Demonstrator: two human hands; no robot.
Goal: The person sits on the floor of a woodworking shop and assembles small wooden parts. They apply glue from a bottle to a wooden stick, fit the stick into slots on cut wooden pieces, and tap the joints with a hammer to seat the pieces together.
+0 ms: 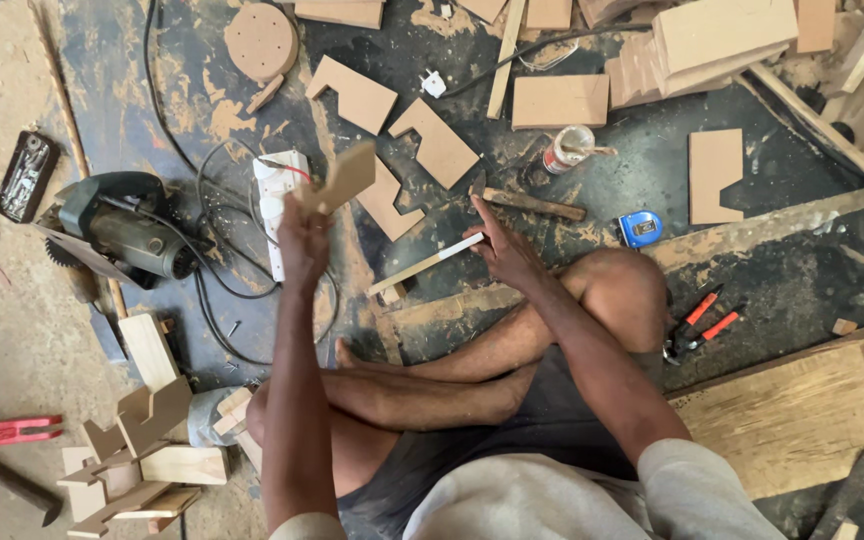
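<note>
Close in, crossed legs hide the floor beneath. Left hand is clamped on a notched board piece, raised and tilted. Right hand pinches a thin wooden strip; its far end rests on the floor. Beyond lie similar cutouts, a tape measure, and a circular saw, partly hidden by cables.

The left hand covered the lower end of the cut board piece it held up, so the grip itself couldn't be made out. Right hand hid the near end of the thin white-tipped strip. At 9 o'clock the red clamp ran off the frame edge, and at 12 o'clock the stacked boards got cropped too
</note>
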